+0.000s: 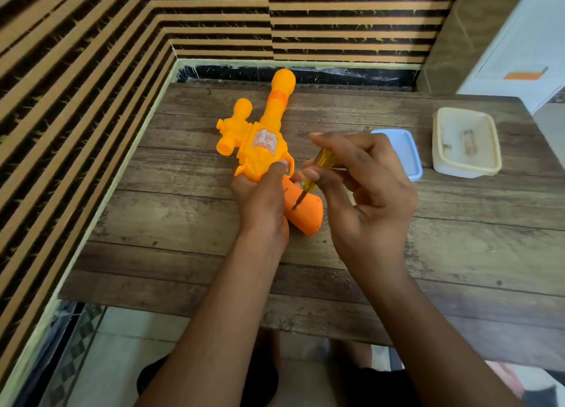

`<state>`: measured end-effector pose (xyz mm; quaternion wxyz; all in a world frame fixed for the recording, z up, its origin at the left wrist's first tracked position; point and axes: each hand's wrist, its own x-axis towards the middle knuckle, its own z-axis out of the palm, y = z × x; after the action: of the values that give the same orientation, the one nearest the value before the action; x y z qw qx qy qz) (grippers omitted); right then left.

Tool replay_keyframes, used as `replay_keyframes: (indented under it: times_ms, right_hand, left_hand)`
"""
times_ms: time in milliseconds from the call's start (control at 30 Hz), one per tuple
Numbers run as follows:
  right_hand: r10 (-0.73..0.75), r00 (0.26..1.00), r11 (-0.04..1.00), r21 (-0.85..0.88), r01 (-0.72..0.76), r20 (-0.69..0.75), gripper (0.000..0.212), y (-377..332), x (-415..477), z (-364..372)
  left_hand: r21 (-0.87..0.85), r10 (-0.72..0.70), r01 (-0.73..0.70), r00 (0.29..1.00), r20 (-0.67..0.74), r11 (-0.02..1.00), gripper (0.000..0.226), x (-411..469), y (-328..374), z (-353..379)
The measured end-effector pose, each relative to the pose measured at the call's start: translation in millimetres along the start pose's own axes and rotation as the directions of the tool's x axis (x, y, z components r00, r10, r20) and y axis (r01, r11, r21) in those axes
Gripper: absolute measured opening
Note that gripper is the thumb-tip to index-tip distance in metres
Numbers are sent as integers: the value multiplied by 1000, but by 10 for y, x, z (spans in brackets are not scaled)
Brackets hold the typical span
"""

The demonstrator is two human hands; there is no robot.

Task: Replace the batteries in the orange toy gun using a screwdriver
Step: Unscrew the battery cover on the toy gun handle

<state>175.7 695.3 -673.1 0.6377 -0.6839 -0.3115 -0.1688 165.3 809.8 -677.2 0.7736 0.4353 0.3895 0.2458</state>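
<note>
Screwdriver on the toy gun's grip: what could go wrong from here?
1. The screwdriver, pinched by the right hand, leans as its tip meets the grip of the orange toy gun. It may slip and jab the left hand, which holds the gun just beside it.
2. A freed screw might roll away, because the open plastic container sits apart, to the right.

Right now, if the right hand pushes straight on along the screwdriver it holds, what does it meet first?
The orange grip of the toy gun: the screwdriver in the right hand seems to touch it already, though depth is unclear.
</note>
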Motion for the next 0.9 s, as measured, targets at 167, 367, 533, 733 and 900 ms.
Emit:
replay_keyframes:
  times_ms: [167, 367, 533, 733, 900]
  right_hand:
    - [17, 1000, 1000, -3, -17, 9, 41, 3, 2, 6]
    - [32, 999, 999, 34, -33, 5, 29, 9, -6, 23]
    - [31, 999, 1000, 0, -31, -26, 41, 37, 7, 25]
    - [32, 999, 999, 26, -32, -4, 31, 24, 6, 15]
    - [41, 999, 999, 1, -41, -28, 26, 41, 14, 20]
  left_hand:
    - [-11, 0, 0, 1000, -7, 1000, 22, -15, 0, 17]
    - [2, 5, -5, 1000, -3, 1000, 34, -22, 3, 10]
    - [-11, 11, -11, 1000, -23, 1000, 22, -48, 12, 26]
    - [3, 8, -8, 1000, -9, 1000, 32, -31, 11, 17]
    - [7, 20, -19, 1000, -10, 1000, 25, -34, 5, 19]
